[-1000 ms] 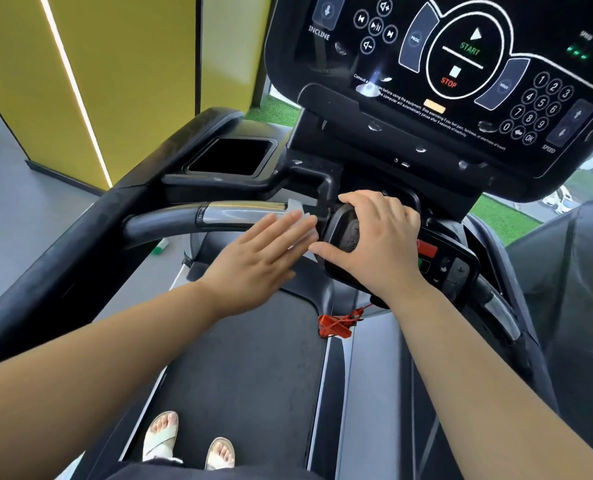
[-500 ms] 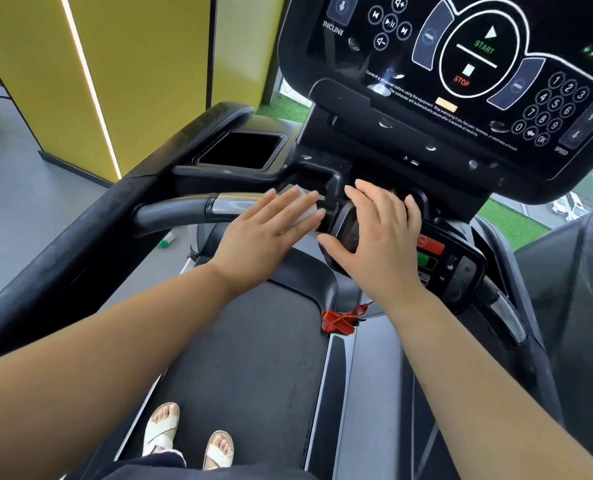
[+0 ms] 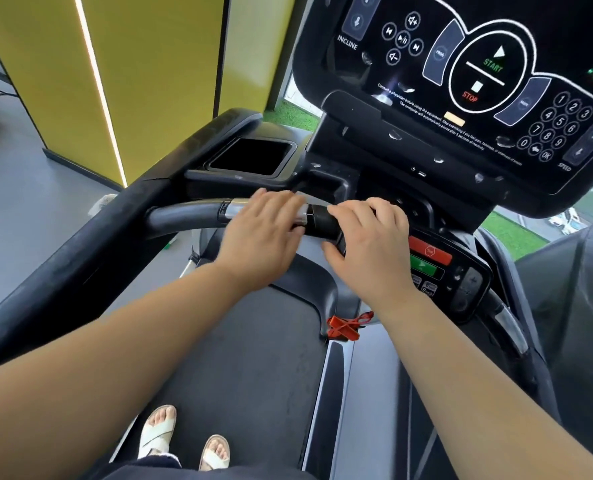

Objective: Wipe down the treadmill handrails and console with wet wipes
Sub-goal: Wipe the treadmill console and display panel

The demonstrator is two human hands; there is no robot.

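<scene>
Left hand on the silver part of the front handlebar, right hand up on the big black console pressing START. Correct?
No. The head view shows the right hand holding the black grip section of the handlebar, beside the small panel with red and green buttons, well below the glossy black console. The left hand is on the silver metal handlebar section, as stated.

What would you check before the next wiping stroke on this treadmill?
1. Wet wipe under left hand: ok, its white edge shows at the fingertips.
2. Contact with handrail: ok, hand lies across its metal section.
3. Right hand steadying: ok, it grips the control pod.
4. Red stop button uncovered: ok, beside the right hand.
5. Console already wiped: cannot tell.
6. Belt stopped: cannot tell.
</scene>
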